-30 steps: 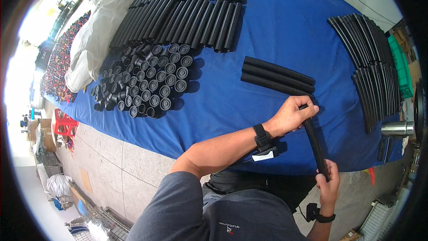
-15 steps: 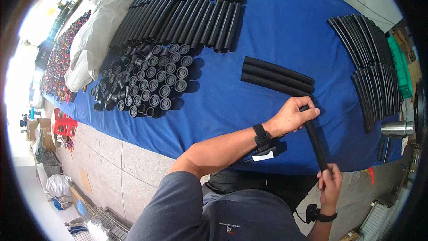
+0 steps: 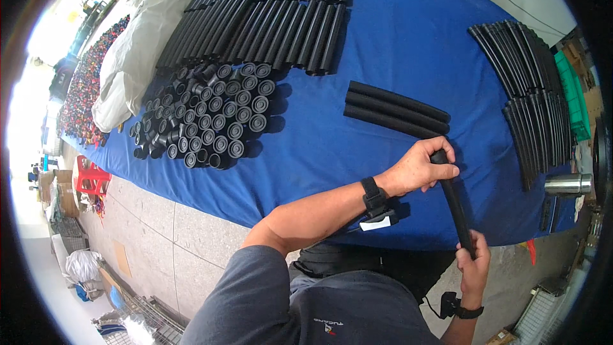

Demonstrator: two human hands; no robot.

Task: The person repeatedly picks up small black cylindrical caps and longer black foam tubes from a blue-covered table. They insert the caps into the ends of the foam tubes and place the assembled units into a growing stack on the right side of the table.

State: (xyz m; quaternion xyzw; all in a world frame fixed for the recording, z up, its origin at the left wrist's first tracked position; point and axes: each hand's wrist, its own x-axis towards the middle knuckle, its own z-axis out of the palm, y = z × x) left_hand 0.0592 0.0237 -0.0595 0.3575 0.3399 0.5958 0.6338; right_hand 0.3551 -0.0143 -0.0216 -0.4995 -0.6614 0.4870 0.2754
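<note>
Both my hands hold one black tube (image 3: 455, 202) over the near edge of the blue-covered table. My left hand (image 3: 423, 167) wraps its fingers and thumb round the far end. Lower down, my right hand (image 3: 473, 262) grips the near end, close to my body. Just beyond my left hand lie several matching black tubes (image 3: 397, 109), side by side on the cloth. Whether anything sits inside the held tube's ends is hidden by my fingers.
Black round caps (image 3: 220, 120) cluster at left, below long rows of black tubes (image 3: 255, 19). More tubes (image 3: 539, 99) stand in rows at right, near a metal cylinder (image 3: 568, 184) and a green crate (image 3: 572, 96). White sheeting (image 3: 131, 57) covers the far left.
The held tube has slid slightly toward me, and its far end now shows above my left thumb. My left fingers have shifted round it; my right hand has barely moved.
</note>
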